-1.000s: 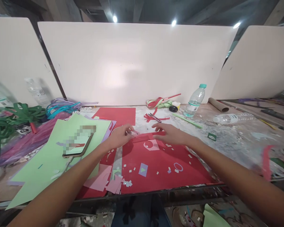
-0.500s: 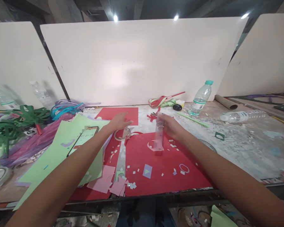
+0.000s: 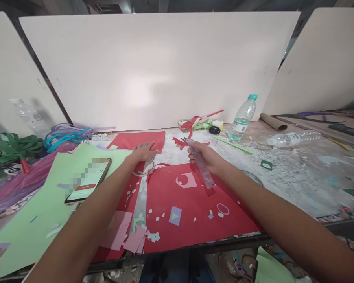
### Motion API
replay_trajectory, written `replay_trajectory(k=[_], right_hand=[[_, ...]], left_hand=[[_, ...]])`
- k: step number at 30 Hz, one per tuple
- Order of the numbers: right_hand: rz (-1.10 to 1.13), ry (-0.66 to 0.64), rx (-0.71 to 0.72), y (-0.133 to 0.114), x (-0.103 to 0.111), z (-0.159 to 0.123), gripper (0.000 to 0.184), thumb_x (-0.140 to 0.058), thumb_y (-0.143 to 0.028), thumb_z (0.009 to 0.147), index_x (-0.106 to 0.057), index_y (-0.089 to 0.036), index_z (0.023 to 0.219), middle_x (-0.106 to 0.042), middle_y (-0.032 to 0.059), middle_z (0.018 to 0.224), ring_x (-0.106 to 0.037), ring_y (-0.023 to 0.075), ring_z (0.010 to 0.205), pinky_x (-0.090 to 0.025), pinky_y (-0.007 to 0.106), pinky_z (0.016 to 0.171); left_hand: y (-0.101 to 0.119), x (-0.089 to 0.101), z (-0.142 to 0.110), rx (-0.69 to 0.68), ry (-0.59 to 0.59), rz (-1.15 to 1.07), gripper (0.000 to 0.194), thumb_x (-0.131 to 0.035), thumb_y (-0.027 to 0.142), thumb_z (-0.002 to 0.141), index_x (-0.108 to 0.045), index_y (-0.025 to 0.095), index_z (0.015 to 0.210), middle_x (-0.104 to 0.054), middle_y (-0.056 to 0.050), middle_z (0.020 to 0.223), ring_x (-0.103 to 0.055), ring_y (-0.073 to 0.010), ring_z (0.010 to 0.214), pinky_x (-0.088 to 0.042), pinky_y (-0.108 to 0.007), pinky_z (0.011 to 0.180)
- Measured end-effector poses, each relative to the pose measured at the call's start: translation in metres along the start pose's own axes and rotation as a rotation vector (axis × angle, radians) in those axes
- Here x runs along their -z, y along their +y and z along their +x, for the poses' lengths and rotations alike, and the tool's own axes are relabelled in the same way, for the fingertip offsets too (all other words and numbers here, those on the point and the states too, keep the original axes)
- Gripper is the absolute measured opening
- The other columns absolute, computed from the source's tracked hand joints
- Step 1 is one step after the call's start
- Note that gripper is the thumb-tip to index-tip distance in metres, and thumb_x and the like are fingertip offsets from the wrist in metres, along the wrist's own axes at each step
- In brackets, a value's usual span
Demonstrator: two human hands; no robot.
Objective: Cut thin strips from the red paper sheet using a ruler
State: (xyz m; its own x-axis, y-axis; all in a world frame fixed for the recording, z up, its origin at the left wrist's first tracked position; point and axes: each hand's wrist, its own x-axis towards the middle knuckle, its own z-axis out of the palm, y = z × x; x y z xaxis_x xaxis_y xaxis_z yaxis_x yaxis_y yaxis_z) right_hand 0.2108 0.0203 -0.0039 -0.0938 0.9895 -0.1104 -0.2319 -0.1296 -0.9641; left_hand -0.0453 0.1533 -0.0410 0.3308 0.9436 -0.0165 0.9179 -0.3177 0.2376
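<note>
My right hand [image 3: 205, 157] is closed on a clear plastic ruler [image 3: 203, 169] that slants down over the far edge of a big red paper sheet [image 3: 194, 212]. That sheet carries small pasted shapes and several white scraps. My left hand [image 3: 143, 151] lies flat with fingers stretched out on a smaller red sheet [image 3: 135, 139], just above a clear tape ring [image 3: 143, 169]. Small scissors [image 3: 185, 140] lie on red strips just beyond the ruler's far tip.
A phone [image 3: 88, 184] rests on a light green sheet [image 3: 41, 212] at left, with green, blue and purple paper strips [image 3: 32, 145] beyond. An upright water bottle [image 3: 242, 118], a lying bottle [image 3: 292, 138] and a cardboard tube [image 3: 273, 122] stand at the right back. White boards wall the desk.
My right hand picked up the clear ruler and lifted it towards the scissors. My left hand moved from the red sheet's edge to the smaller red sheet and flattened.
</note>
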Motion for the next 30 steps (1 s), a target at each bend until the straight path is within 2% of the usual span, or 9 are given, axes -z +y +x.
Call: replay_trajectory(k=[4, 8, 10, 15, 18, 20, 23, 26, 30], right_hand=[[0.019, -0.008, 0.001, 0.001, 0.002, 0.002, 0.028, -0.065, -0.044, 0.078, -0.047, -0.022, 0.074, -0.051, -0.0022, 0.066, -0.044, 0.0120, 0.054, -0.042, 0.026, 0.052], [0.104, -0.006, -0.056, -0.003, -0.001, 0.000, 0.025, -0.063, -0.041, 0.081, -0.048, -0.022, 0.077, -0.052, -0.0033, 0.065, -0.045, 0.0112, 0.052, -0.041, 0.026, 0.051], [0.153, 0.017, -0.076, -0.007, -0.004, -0.003, 0.024, -0.062, -0.039, 0.083, -0.046, -0.022, 0.077, -0.050, -0.0039, 0.063, -0.044, 0.0108, 0.051, -0.041, 0.025, 0.050], [0.199, 0.081, -0.036, -0.012, -0.002, -0.002, 0.022, -0.059, -0.032, 0.085, -0.043, -0.023, 0.074, -0.046, -0.0042, 0.060, -0.041, 0.0109, 0.049, -0.040, 0.025, 0.049], [0.185, 0.126, 0.013, -0.012, 0.008, 0.004, 0.021, -0.060, -0.027, 0.082, -0.042, -0.023, 0.073, -0.049, -0.0041, 0.060, -0.043, 0.0107, 0.048, -0.040, 0.025, 0.048], [0.147, 0.136, 0.044, -0.013, 0.015, 0.006, 0.022, -0.064, -0.025, 0.078, -0.042, -0.023, 0.073, -0.050, -0.0046, 0.060, -0.045, 0.0106, 0.048, -0.040, 0.024, 0.048], [0.150, 0.124, 0.045, -0.018, 0.025, 0.005, 0.024, -0.067, -0.024, 0.076, -0.043, -0.023, 0.075, -0.052, -0.0049, 0.061, -0.047, 0.0102, 0.050, -0.042, 0.023, 0.049], [0.212, 0.131, 0.032, -0.025, 0.032, 0.001, 0.021, -0.066, -0.023, 0.078, -0.045, -0.022, 0.077, -0.052, -0.0052, 0.062, -0.047, 0.0088, 0.049, -0.043, 0.022, 0.049], [0.223, 0.128, 0.020, -0.035, 0.041, -0.010, 0.017, -0.064, -0.023, 0.081, -0.048, -0.021, 0.078, -0.050, -0.0050, 0.062, -0.045, 0.0079, 0.048, -0.041, 0.021, 0.046]], left_hand=[[-0.012, 0.014, 0.001, -0.018, 0.109, -0.034, 0.039, -0.048, 0.039, 0.082, -0.062, 0.022, 0.114, -0.068, -0.009, 0.112, -0.060, -0.0303, 0.103, -0.045, -0.038, 0.085], [-0.026, 0.031, -0.006, -0.029, 0.227, -0.070, 0.030, -0.050, 0.025, 0.075, -0.066, 0.020, 0.100, -0.070, -0.005, 0.090, -0.063, -0.0262, 0.087, -0.047, -0.030, 0.073], [-0.026, 0.042, -0.012, -0.053, 0.292, -0.093, 0.032, -0.050, 0.022, 0.074, -0.067, 0.019, 0.101, -0.070, -0.003, 0.088, -0.063, -0.0260, 0.088, -0.048, -0.029, 0.074], [0.006, 0.087, -0.031, -0.186, 0.501, -0.194, 0.055, -0.047, 0.020, 0.074, -0.055, 0.021, 0.129, -0.065, -0.001, 0.116, -0.060, -0.0238, 0.103, -0.046, -0.027, 0.088], [0.034, 0.118, -0.047, -0.405, 0.611, -0.459, 0.059, -0.050, 0.017, 0.071, -0.051, 0.018, 0.130, -0.065, -0.002, 0.116, -0.061, -0.0232, 0.101, -0.050, -0.028, 0.083], [0.048, 0.131, -0.055, -0.391, 0.684, -0.610, 0.050, -0.054, 0.017, 0.070, -0.056, 0.015, 0.120, -0.065, -0.004, 0.115, -0.061, -0.0248, 0.102, -0.051, -0.030, 0.083], [0.058, 0.133, -0.058, -0.285, 0.677, -0.916, 0.038, -0.063, 0.023, 0.071, -0.059, 0.011, 0.107, -0.066, -0.009, 0.109, -0.064, -0.0269, 0.097, -0.053, -0.036, 0.081], [0.057, 0.124, -0.055, -0.267, 0.661, -1.209, 0.037, -0.068, 0.030, 0.069, -0.058, 0.013, 0.100, -0.068, -0.011, 0.103, -0.066, -0.0268, 0.091, -0.055, -0.038, 0.077], [0.058, 0.119, -0.072, -0.317, 0.718, -1.233, 0.038, -0.074, 0.040, 0.068, -0.060, 0.014, 0.093, -0.069, -0.009, 0.097, -0.067, -0.0276, 0.091, -0.056, -0.037, 0.077]])
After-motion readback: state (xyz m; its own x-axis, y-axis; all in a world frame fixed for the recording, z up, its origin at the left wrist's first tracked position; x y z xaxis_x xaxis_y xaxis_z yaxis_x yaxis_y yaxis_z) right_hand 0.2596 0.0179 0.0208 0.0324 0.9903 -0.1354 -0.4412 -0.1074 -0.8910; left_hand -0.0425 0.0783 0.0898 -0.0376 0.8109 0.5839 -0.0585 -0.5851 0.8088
